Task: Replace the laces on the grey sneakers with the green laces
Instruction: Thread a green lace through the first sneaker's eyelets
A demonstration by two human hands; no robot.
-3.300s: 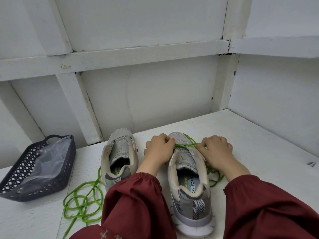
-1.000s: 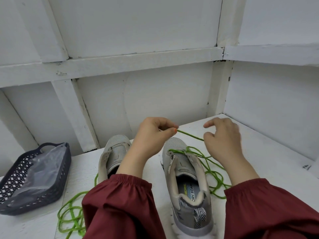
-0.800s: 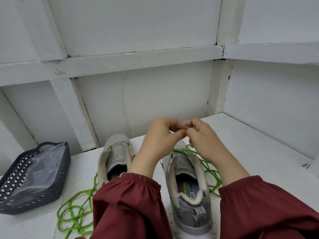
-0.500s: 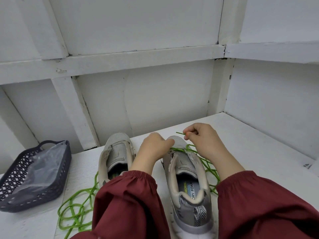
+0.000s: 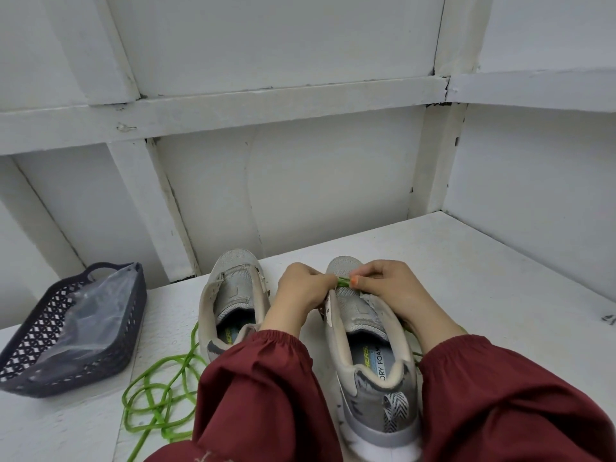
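Early: left hand and right hand grips both pinch the green lace at toe eyelets of one sneaker; second sneaker, at its 9 o'clock, unlaced, spare lace at 7 o'clock.

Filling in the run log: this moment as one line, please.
stage: lacing right sneaker near toe | left hand: pinches green lace | right hand: pinches same lace | left sneaker: unlaced
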